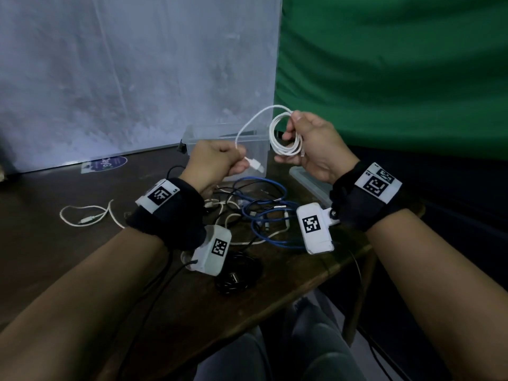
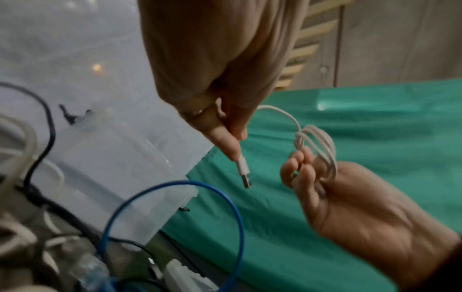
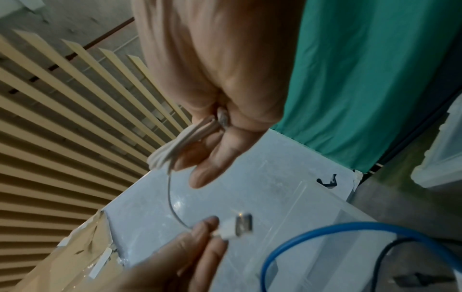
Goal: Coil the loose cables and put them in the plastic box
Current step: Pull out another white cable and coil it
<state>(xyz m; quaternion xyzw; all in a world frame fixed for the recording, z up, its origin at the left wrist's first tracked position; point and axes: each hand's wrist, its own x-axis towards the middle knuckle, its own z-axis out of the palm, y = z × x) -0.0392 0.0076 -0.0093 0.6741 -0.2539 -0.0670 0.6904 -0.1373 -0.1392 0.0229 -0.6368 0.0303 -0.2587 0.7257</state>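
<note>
Gripping the white cable (image 1: 284, 133) coil in my right hand (image 1: 310, 149), fingers curled round the loops; left hand (image 1: 217, 163) pinches its free end just behind the USB plug (image 1: 255, 166); both held above the plastic box (image 1: 192, 138), w/ other loose cables (image 1: 264, 213) on the table (image 1: 55, 257).

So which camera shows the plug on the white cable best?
The left wrist view: the plug hangs sharp below the left hand. The right wrist view shows it bigger but blurred; the head view shows it small.
</note>
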